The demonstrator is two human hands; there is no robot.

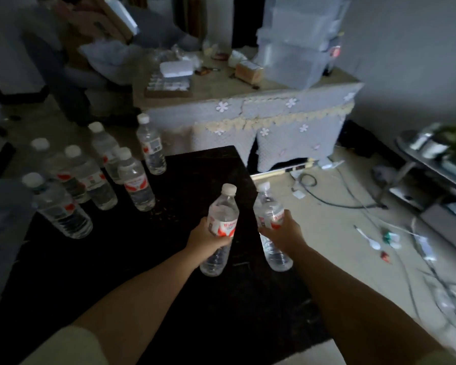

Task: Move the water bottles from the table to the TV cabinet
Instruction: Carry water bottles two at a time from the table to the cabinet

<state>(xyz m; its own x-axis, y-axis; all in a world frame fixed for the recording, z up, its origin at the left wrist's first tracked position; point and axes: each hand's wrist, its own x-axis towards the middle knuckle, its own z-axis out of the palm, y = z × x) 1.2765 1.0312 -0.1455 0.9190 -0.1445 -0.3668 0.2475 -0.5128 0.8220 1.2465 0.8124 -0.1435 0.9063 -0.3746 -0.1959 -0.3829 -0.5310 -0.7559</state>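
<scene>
My left hand [206,237] grips a clear water bottle [223,206] with a white cap and red label, held upright above the dark table [148,259]. A second bottle [270,206] of the same kind is held in my right hand [283,233], over the table's right edge. Several more bottles stand on the table's far left part, among them one nearest me [55,206], one in the middle [137,183] and one at the back [150,144]. A low glass and metal cabinet [432,167] shows at the right edge.
Behind the dark table stands a cloth-covered table [274,114] with clear plastic boxes [298,43] and clutter on it. Cables [334,196], a white spoon [369,239] and small litter lie on the pale floor to the right. Grey cushions and cardboard sit at the back left.
</scene>
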